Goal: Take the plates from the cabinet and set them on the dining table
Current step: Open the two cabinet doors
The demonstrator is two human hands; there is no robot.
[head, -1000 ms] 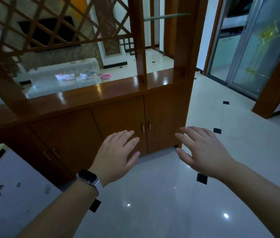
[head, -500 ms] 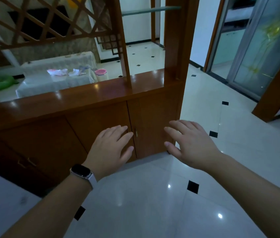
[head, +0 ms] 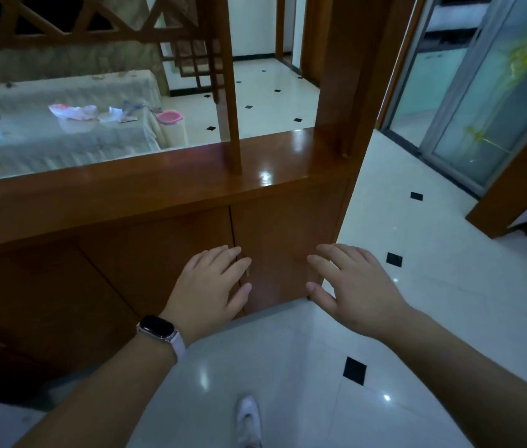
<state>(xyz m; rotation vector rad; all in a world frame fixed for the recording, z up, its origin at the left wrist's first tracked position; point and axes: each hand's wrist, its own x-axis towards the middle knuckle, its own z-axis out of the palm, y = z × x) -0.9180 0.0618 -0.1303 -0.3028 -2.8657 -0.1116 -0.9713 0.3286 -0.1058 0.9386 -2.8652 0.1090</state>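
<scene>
A low brown wooden cabinet (head: 165, 240) with shut doors fills the middle of the head view. My left hand (head: 213, 286), a watch on its wrist, hovers open in front of the seam between the two rightmost doors, over the small handles (head: 248, 272). My right hand (head: 352, 286) hangs open before the rightmost door (head: 284, 231), near the cabinet's right corner. Neither hand holds anything. No plates are visible.
A glossy counter top (head: 191, 176) and a wooden post (head: 349, 76) rise above the cabinet, with lattice at upper left. Beyond lies a cloth-covered table (head: 61, 137) with bags and a pink bowl (head: 169, 117). White tiled floor (head: 417, 253) spreads right toward a glass door (head: 498, 92).
I have come closer to the cabinet, which now looms larger. Both hands stay open and sit nearer the rightmost doors. A white shoe shows at the bottom.
</scene>
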